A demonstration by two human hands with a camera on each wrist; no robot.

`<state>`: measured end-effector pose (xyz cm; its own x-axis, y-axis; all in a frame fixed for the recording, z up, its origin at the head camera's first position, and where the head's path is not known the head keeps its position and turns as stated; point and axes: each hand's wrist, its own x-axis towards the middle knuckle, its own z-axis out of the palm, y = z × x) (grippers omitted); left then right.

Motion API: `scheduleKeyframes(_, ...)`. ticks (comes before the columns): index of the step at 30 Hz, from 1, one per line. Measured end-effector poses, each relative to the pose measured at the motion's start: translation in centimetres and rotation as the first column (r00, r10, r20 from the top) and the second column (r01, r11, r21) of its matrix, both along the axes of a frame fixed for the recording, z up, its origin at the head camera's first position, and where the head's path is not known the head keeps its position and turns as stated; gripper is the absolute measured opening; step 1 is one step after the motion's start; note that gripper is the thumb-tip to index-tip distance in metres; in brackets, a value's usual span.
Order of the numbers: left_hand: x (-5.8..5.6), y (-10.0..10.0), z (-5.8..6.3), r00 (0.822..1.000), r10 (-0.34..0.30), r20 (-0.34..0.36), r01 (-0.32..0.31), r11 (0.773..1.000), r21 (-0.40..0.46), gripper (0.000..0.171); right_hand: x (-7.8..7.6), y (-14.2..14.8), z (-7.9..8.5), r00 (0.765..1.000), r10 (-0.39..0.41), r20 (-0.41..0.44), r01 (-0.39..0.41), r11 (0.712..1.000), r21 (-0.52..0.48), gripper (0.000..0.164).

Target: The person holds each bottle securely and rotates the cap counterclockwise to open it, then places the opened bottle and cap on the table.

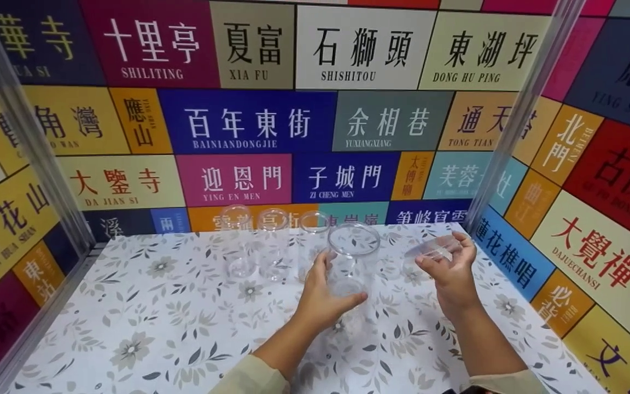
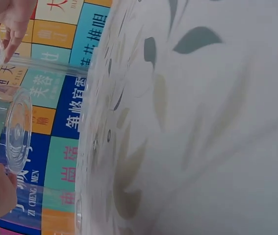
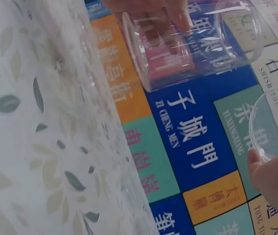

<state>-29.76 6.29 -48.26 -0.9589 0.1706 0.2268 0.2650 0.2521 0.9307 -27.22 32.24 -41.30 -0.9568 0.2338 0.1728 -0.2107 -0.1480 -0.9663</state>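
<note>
My left hand (image 1: 323,301) grips a clear plastic jar (image 1: 354,268), fingers on its far left side and thumb across the front. The jar's round mouth faces up, and no lid covers it. In the left wrist view, the ringed base of this jar (image 2: 18,129) is raised above the table. To its right, my right hand (image 1: 456,273) pinches a thin clear round lid (image 1: 430,249) by the edge, between thumb and fingers. The right wrist view has the lid (image 3: 271,117) tilted and apart from the jar (image 3: 202,54).
Two more clear jars, one at the left (image 1: 237,262) and another beside it (image 1: 273,262), stand toward the back of the table (image 1: 194,328). A third clear jar (image 1: 314,221) is partly hidden behind my left hand. A wall with coloured sign panels (image 1: 249,123) rises behind.
</note>
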Motion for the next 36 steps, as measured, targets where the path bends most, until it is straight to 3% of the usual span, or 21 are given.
scheduleKeyframes(5,-1.3,2.0,-0.2,1.0,0.023,-0.021,-0.023,0.999,-0.034,0.117,-0.7,2.1,-1.4,0.994,-0.048,0.096,0.036,0.991,0.127,0.089)
scheduleKeyframes(8,-2.2,3.2,-0.5,0.999,0.041,-0.005,-0.041,0.998,-0.051,0.117,-1.0,3.3,-2.3,0.988,-0.068,0.138,0.034,0.971,0.236,0.093)
scheduleKeyframes(13,-3.7,4.8,-0.9,0.995,0.099,0.006,-0.098,0.992,-0.08,0.116,-1.5,4.9,-3.8,0.978,-0.082,0.193,-0.005,0.912,0.41,0.103)
scheduleKeyframes(19,-5.0,6.0,-1.6,0.983,0.176,-0.048,-0.181,0.976,-0.123,0.115,-1.9,5.9,-5.3,0.953,-0.137,0.269,-0.038,0.829,0.558,0.118)
scheduleKeyframes(23,-5.4,6.7,-2.0,0.978,0.201,-0.055,-0.207,0.97,-0.128,0.116,-2.1,6.4,-6.0,0.933,-0.147,0.329,-0.089,0.791,0.605,0.124)
scheduleKeyframes(27,-5.8,7.5,-2.3,0.974,0.228,-0.006,-0.227,0.966,-0.122,0.116,-2.2,7.1,-6.9,0.925,-0.131,0.356,-0.135,0.763,0.632,0.121)
scheduleKeyframes(36,-6.8,8.2,-3.5,0.966,0.257,0.029,-0.253,0.962,-0.101,0.114,-2.5,7.4,-8.5,0.898,-0.111,0.426,-0.22,0.727,0.651,0.111)
